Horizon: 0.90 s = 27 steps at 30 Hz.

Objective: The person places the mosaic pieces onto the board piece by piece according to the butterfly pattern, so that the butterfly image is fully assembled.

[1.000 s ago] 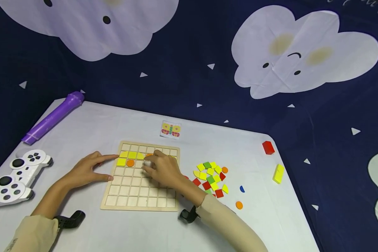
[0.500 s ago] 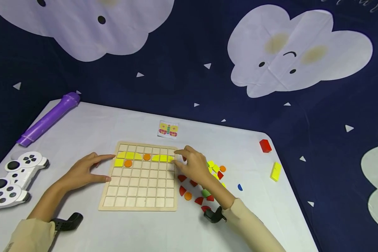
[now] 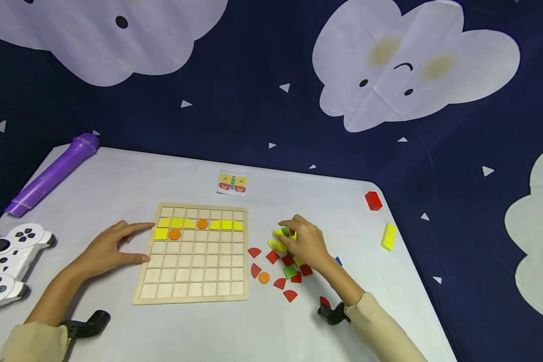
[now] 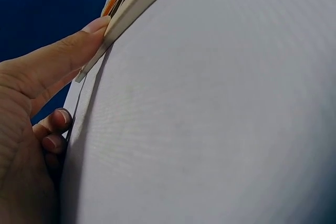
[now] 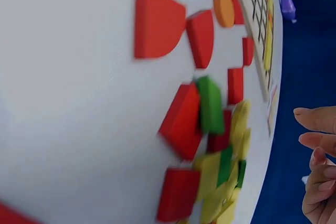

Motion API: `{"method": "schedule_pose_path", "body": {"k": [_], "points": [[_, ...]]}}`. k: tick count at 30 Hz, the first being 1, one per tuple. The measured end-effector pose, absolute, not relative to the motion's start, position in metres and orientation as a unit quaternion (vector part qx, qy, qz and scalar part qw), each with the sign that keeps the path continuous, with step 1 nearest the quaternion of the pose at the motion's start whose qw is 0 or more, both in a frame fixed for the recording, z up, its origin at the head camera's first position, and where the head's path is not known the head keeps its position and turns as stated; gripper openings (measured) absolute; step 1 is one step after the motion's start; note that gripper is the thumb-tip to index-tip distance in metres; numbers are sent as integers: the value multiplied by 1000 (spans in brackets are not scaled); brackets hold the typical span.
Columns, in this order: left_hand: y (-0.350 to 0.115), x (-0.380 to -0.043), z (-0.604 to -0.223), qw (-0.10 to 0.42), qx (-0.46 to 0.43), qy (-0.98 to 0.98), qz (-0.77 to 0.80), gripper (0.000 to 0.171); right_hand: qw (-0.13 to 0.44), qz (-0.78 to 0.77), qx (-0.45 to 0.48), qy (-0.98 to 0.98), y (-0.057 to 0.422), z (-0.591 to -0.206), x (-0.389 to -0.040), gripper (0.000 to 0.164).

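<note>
A wooden grid board [image 3: 195, 261] lies flat on the table. Yellow pieces [image 3: 177, 222] fill cells on both sides of an orange disc [image 3: 202, 224] in its second row. Below them are a yellow square [image 3: 160, 234] and another orange disc [image 3: 174, 235]. My left hand [image 3: 110, 249] rests at the board's left edge, thumb and forefinger spread against it; the left wrist view shows the thumb [image 4: 79, 45] on the rim. Over the loose yellow pieces [image 3: 277, 246] hovers my right hand [image 3: 305, 241], thumb and forefinger apart with nothing between them. Its palm hides some pieces.
Red quarter pieces [image 3: 255, 252], a green piece [image 3: 290, 271] and an orange disc [image 3: 264, 277] lie right of the board. Behind it is a butterfly card [image 3: 233, 183]. A game controller [image 3: 18, 261] and purple microphone [image 3: 54, 173] stand left; red [image 3: 373, 200] and yellow blocks [image 3: 388, 237] sit right.
My right hand has moved from the board rightward to the loose pieces. Yellow pieces now show at the right of the second row. My left hand stays at the board's edge.
</note>
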<state>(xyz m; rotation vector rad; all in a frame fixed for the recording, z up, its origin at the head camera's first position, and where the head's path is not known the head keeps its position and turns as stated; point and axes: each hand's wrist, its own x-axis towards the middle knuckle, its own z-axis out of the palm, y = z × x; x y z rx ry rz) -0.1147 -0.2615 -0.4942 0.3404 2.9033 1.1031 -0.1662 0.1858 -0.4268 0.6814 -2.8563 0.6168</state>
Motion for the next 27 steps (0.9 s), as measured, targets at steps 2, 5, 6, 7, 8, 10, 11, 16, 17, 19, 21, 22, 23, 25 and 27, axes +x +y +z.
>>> {"method": "schedule_pose_path", "body": {"k": [2, 5, 6, 7, 8, 10, 11, 16, 17, 19, 21, 22, 23, 25, 27], "points": [[-263, -114, -495, 3, 109, 928, 356, 77, 66, 204, 220, -952, 192, -429, -167, 30], [-263, -113, -495, 1, 108, 928, 356, 77, 52, 201, 199, -958, 201, -431, -167, 29], [-263, -113, -495, 3, 108, 928, 358, 77, 48, 200, 190, -960, 204, -432, -167, 28], [-263, -113, -494, 5, 108, 927, 359, 77, 43, 200, 183, -962, 207, -433, -167, 28], [-262, -114, -494, 8, 106, 927, 359, 77, 40, 200, 178, -963, 210, -434, -167, 28], [-262, -114, -494, 13, 104, 927, 360, 77, 37, 198, 173, -964, 214, -437, -167, 28], [-262, -114, -494, 14, 102, 927, 361, 77, 37, 197, 174, -964, 215, -439, -167, 28], [-263, -113, -493, 9, 102, 926, 364, 77, 28, 202, 190, -960, 217, -446, -172, 27], [-263, -113, -493, 6, 103, 925, 365, 77, 25, 202, 194, -960, 216, -446, -173, 27], [-264, -113, -494, 1, 106, 925, 366, 76, 18, 200, 199, -959, 214, -448, -176, 26], [-264, -113, -494, -1, 107, 924, 367, 76, 12, 197, 206, -958, 212, -448, -179, 25], [-264, -113, -495, -1, 107, 924, 367, 75, 9, 194, 209, -959, 210, -448, -181, 25], [-263, -113, -495, 0, 106, 924, 367, 75, 7, 190, 213, -958, 209, -448, -182, 25], [-263, -113, -494, 2, 105, 924, 367, 75, 2, 184, 221, -958, 208, -447, -185, 24], [-262, -113, -494, 5, 103, 925, 364, 75, -7, 177, 230, -957, 207, -447, -188, 24]]}}
